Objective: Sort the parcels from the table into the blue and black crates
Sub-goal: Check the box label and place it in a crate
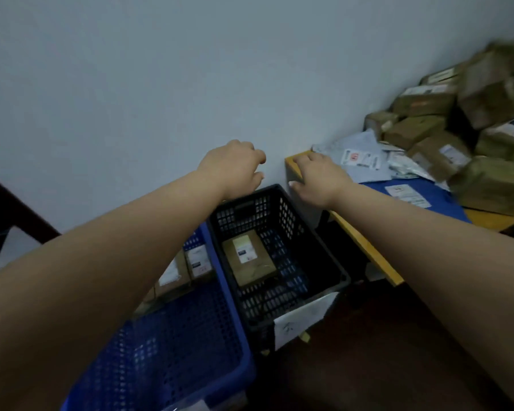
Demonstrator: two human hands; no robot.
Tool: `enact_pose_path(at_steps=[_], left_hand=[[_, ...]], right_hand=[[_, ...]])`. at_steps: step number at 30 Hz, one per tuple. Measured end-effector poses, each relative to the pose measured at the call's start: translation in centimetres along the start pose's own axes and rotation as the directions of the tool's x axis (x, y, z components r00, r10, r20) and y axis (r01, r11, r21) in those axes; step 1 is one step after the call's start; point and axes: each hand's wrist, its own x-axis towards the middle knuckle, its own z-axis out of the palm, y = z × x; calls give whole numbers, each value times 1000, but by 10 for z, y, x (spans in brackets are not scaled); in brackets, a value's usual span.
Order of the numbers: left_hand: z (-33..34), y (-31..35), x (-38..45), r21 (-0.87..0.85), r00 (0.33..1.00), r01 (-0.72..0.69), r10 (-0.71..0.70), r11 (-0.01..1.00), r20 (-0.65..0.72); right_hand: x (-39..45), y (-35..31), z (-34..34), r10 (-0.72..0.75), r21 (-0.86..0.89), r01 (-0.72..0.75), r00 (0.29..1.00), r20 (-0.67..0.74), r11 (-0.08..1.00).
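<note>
Two bare arms, yours, reach forward from the lower corners of the frame toward the centre. Your left hand [233, 166] hangs in the air above the far rim of the black crate [333, 271], fingers loosely curled and holding nothing. Your right hand [318, 176] lies just right of centre, palm down, its fingers resting on the near corner of the desk [368, 247] and gripping nothing.

The black crate stands at lower centre, with one brown parcel [248, 261] lying flat on its floor, white label facing up. A sheet of white paper [304, 317] hangs from the crate's near rim (its writing is too blurred to read). Touching its left side is the blue crate [172, 345], filling the lower left of the frame; several brown boxes [187, 268] with white labels sit at its far end, partly hidden behind your left forearm.

The desk, edged in yellow wood, runs from the centre to the right edge of the frame. On it lie a blue mailer [422, 194] with a white label, pale grey mailer bags [365, 161] beyond it, and a blurred heap of brown cardboard boxes [457, 123] stacked against the pale wall [161, 69] at upper right.
</note>
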Motion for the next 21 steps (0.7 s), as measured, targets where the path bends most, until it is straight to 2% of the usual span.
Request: enact_pose_path(at_steps=[8, 13, 16, 21], left_hand=[[-46, 180, 116, -14, 995, -97, 97, 995, -14], [-75, 281, 177, -54, 981, -176, 171, 983, -92], [-79, 322, 206, -47, 971, -226, 221, 973, -86], [-66, 363, 250, -6, 960, -281, 281, 960, 3]], right_hand=[[-48, 201, -85, 125, -61, -130, 989, -81, 990], [-70, 310, -136, 211, -80, -222, 969, -129, 972], [-82, 364, -141, 259, -35, -264, 959, -114, 964], [-99, 438, -120, 394, 59, -391, 917, -54, 918]])
